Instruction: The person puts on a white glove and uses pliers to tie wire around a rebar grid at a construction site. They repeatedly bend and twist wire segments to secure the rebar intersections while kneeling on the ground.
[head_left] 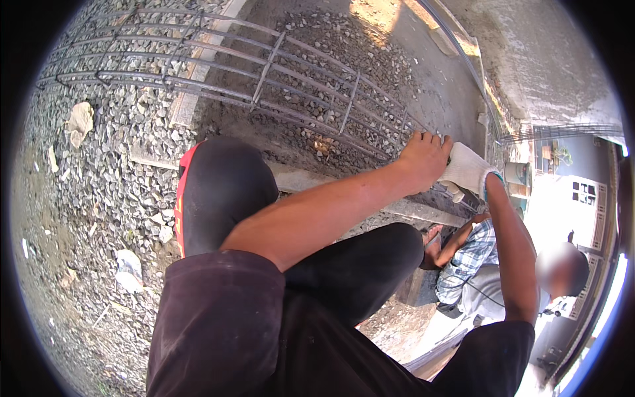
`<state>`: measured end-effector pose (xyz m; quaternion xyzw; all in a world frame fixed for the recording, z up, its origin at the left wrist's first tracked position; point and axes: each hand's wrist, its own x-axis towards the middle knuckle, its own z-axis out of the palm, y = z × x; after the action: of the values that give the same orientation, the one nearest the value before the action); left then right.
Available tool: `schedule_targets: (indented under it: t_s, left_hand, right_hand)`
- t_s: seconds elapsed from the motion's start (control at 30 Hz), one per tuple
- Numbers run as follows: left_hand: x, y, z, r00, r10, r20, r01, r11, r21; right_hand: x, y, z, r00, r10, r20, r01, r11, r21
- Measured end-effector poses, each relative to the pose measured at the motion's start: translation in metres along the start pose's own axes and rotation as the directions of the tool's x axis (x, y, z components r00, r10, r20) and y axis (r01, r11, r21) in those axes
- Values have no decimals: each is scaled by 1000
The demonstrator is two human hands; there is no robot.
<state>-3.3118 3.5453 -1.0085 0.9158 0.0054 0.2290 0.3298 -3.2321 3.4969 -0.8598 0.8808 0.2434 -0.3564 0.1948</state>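
My bare left hand (pixel 426 155) is curled over the end of a long steel rebar cage (pixel 278 56), its fingertips bent down at the bars. Touching or just beside it, my right hand (pixel 466 169), in a white knit glove with blue trim, has its fingers bent downward by the cage; what they hold is hidden. The cage stretches from the upper left across gravel and dark soil to my hands. My knees, in dark trousers, are bent below it.
Grey gravel (pixel 92 185) covers the left side. A concrete edge (pixel 297 178) runs under the cage. A co-worker (pixel 469 271) in a checked shirt crouches close at the right, a sandalled foot near my knee. Another rebar bundle (pixel 562 131), a bucket (pixel 518 177) and a building lie beyond.
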Motion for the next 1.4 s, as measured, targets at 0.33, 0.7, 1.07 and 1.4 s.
schedule_targets:
  t_s: [0.33, 0.7, 1.07, 1.4]
  left_hand:
    - [43, -43, 10, 954, -250, 167, 299, 845, -443]
    - [32, 14, 42, 927, -191, -324, 80, 942, -327]
    - [39, -7, 28, 911, -186, -368, 98, 964, -246]
    - [54, -40, 24, 999, -18, -42, -7, 855, -519]
  right_hand:
    - [-10, -12, 2, 724, -463, -511, -235, 531, -814]
    - [2, -13, -44, 937, 329, 121, -312, 940, -140]
    - [-3, 8, -11, 740, -491, -460, -46, 645, -763]
    - [-20, -22, -17, 835, -364, -412, -78, 663, -744]
